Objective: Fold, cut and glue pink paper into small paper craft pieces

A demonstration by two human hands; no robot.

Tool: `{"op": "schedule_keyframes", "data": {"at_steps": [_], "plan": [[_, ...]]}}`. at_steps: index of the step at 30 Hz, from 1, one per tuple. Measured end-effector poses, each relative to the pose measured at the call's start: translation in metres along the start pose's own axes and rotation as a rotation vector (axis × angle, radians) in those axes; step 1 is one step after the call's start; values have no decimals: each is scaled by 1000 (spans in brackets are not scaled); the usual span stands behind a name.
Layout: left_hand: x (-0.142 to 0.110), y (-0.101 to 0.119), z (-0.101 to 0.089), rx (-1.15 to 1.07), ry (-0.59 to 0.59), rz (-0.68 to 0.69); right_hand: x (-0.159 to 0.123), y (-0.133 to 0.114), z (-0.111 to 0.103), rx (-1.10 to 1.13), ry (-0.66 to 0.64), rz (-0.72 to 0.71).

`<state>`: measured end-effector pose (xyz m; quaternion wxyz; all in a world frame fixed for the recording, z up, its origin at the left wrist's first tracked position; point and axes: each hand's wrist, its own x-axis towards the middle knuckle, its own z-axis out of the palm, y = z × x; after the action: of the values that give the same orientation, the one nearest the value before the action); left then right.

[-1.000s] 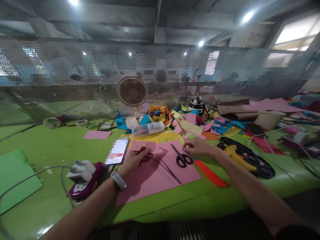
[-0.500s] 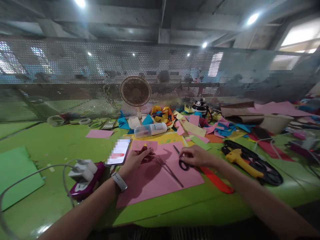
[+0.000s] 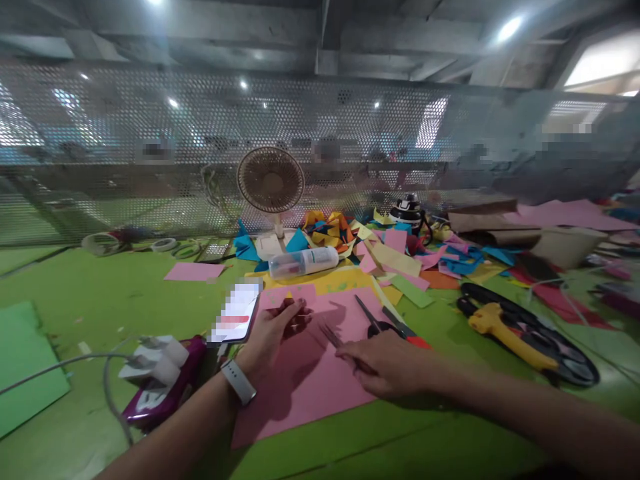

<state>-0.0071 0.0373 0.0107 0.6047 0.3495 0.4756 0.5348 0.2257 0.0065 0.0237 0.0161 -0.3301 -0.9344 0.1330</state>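
My right hand (image 3: 387, 365) is closed around metal tweezers (image 3: 331, 335), whose tips point up and left over a large pink paper sheet (image 3: 305, 400). Just beyond that hand lie black-handled scissors (image 3: 369, 311), partly covered by it. My left hand (image 3: 280, 327), with a pale watch on the wrist, rests over the sheet's left part. Its fingers are curled together, and whatever they hold is too small or hidden to make out. A smaller pink paper piece (image 3: 305, 293) lies just past its fingers. To its left is a phone (image 3: 239, 310) with a lit screen.
A purple power strip (image 3: 150, 407) with white plugs stands left. Behind lie a clear bottle (image 3: 305, 262), a fan (image 3: 271, 180) and heaped coloured paper scraps (image 3: 395, 257). A yellow-handled glue gun (image 3: 515, 337) sits in a black tray at right.
My right hand has left the scissors and moved nearer to me, picking up the tweezers that lay on the pink sheet. My left hand stays nearly in place.
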Motion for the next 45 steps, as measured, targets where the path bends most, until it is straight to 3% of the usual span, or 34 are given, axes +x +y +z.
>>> {"op": "schedule_keyframes", "data": {"at_steps": [4,6,9,11,13,15,18,22,25,31,35,40,42,45], "plan": [[4,-2,1,-6,-4,-25,7,0,-6,127,-3,12],[3,0,2,2,-14,-31,9,4,-10,381,-19,28],[0,5,3,33,-30,-12,10,15,-20,935,-48,220],[2,7,3,44,-26,-4,9,25,-28,1278,38,319],[7,5,4,43,-16,-16,7,34,-38,1526,170,297],[13,2,6,48,-11,-39,8,42,-46,1633,259,226],[16,-3,11,69,-20,-43,14,53,-51,1512,366,194],[11,-6,16,60,-51,-9,31,64,-43,1234,632,243],[9,-7,16,48,-15,-10,42,70,-32,1155,702,267],[10,-5,13,-22,55,-21,45,78,-25,788,590,301],[10,-5,12,-56,34,-40,46,85,-25,839,455,274],[8,-6,13,-48,20,-48,47,87,-21,854,522,283],[7,-7,13,-34,9,-48,44,83,-19,726,495,153],[6,-7,13,0,-19,-55,39,76,-15,373,322,-138]]}}
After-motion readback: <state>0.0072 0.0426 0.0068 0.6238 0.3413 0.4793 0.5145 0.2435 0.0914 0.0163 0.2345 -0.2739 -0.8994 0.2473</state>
